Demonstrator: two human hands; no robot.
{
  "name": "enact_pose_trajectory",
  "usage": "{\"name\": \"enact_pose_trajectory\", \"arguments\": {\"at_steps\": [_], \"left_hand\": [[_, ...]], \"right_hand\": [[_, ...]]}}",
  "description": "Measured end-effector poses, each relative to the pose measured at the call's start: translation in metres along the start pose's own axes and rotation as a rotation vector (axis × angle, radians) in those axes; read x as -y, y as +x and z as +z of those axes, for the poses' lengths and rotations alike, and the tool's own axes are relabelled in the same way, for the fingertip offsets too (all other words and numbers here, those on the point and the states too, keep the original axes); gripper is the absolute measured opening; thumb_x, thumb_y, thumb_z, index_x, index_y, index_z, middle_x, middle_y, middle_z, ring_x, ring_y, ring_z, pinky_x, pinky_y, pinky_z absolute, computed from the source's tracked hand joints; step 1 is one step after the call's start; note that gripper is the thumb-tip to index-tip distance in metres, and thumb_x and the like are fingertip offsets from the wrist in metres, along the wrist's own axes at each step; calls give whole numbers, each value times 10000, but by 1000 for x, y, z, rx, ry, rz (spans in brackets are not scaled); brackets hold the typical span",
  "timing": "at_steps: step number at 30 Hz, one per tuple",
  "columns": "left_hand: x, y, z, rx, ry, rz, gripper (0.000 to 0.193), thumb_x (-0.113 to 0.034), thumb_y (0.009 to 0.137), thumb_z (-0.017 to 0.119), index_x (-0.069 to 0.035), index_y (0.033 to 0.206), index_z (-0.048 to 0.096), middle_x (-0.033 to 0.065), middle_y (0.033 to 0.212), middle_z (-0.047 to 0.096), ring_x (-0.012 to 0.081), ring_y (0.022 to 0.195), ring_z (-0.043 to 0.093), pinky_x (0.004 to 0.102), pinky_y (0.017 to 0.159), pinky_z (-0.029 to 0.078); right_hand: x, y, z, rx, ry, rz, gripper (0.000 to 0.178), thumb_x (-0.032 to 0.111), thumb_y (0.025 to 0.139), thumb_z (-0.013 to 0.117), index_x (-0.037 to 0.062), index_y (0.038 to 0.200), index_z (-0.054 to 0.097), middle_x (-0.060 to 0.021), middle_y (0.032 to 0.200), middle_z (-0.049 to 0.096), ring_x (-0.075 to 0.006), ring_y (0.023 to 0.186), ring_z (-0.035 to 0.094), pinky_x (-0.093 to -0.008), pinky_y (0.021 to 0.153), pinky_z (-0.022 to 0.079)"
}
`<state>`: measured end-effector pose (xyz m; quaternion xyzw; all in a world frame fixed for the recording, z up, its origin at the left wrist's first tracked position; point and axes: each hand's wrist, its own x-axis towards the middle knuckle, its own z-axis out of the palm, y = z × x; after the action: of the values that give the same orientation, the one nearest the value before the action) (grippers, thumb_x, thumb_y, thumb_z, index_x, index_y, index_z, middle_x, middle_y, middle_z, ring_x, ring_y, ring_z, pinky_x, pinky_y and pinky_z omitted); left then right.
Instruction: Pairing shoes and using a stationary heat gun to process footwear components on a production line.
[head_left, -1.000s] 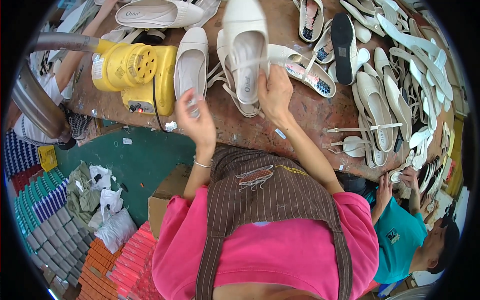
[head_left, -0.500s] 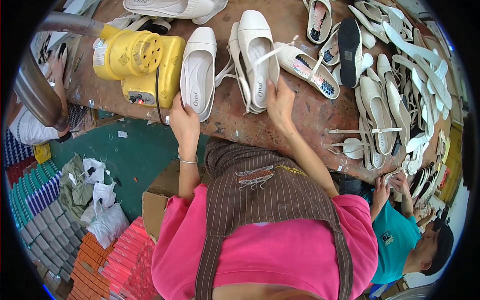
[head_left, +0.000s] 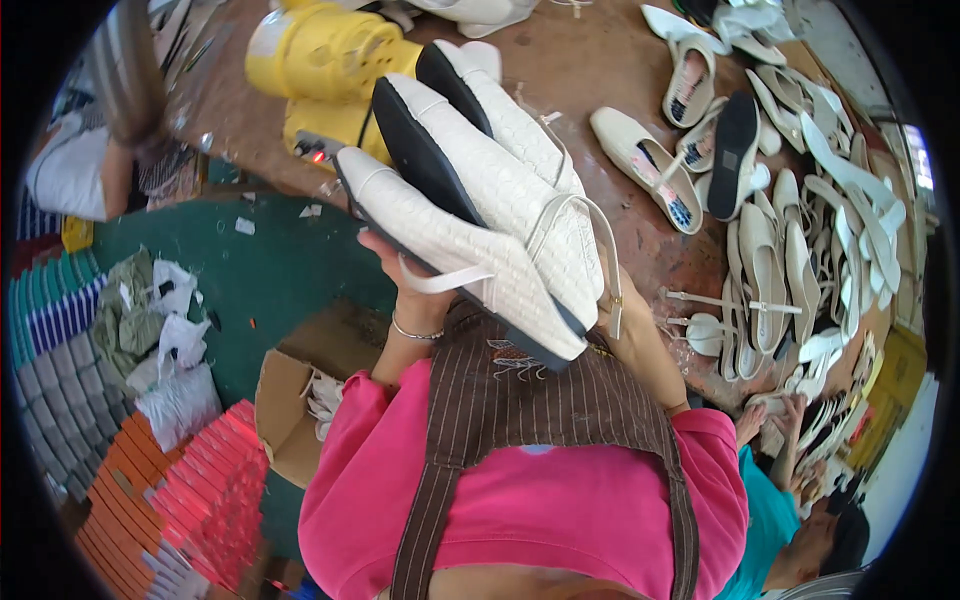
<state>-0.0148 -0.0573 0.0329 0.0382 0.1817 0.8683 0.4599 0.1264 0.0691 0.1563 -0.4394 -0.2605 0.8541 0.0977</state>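
Note:
Three white woven-textured shoes with black soles are raised together in front of my apron, turned on their sides. My left hand (head_left: 410,297) is closed around the nearest shoe (head_left: 450,237), partly hidden beneath it, with a strap hanging by my wrist. My right hand (head_left: 628,292) grips the heel end of the middle shoe (head_left: 500,180); most of its fingers are hidden behind the shoes. The farthest shoe (head_left: 520,125) lies up against the middle one, and I cannot tell which fingers hold it. Thin straps with small buckles stick out at the heels.
A yellow machine (head_left: 340,50) stands on the worn brown table (head_left: 640,255), beside a metal pipe (head_left: 128,80). Many loose shoes (head_left: 765,270) are heaped at the right, where a co-worker in teal (head_left: 770,520) handles one. An open cardboard box (head_left: 290,400) sits by my left elbow.
Both hands have lifted the shoes off the table toward my body and tipped them onto their sides, bringing them close together. My view has shifted slightly.

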Motion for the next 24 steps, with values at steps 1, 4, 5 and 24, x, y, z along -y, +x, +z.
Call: {"name": "enact_pose_trajectory", "arguments": {"at_steps": [1, 4, 5, 24], "left_hand": [[-5, -8, -11, -272, 170, 90, 740, -675, 827, 391, -166, 1360, 341, 45, 1327, 444, 250, 1200, 446, 433, 1038, 329], [-24, -13, 13, -477, 28, 126, 700, -662, 855, 333, -168, 1350, 359, 47, 1333, 439, 259, 1207, 440, 422, 1042, 326], [-29, -16, 7, -387, 4, 187, 689, -650, 859, 345, -166, 1349, 362, 46, 1335, 438, 263, 1207, 439, 420, 1043, 324], [-83, -40, -34, -330, -292, 359, 602, -531, 885, 423, -136, 1338, 402, 87, 1301, 486, 278, 1168, 481, 420, 1013, 367]], "right_hand": [[0, 4, 7, 23, -14, 72, 406, 83, 891, 518, -14, 1277, 438, -133, 1218, 535, -192, 1074, 546, -297, 900, 464], [-18, 18, 15, 84, -58, 68, 332, 29, 847, 517, -40, 1171, 531, -147, 1172, 568, -205, 1032, 571, -288, 848, 470], [-18, 22, 18, 108, -78, 85, 332, 29, 847, 517, -40, 1171, 531, -147, 1172, 568, -205, 1032, 571, -288, 848, 470], [-12, 71, 67, 704, -887, -356, 298, 66, 793, 592, -54, 1066, 595, -63, 954, 652, -104, 877, 554, -260, 784, 454]]}}
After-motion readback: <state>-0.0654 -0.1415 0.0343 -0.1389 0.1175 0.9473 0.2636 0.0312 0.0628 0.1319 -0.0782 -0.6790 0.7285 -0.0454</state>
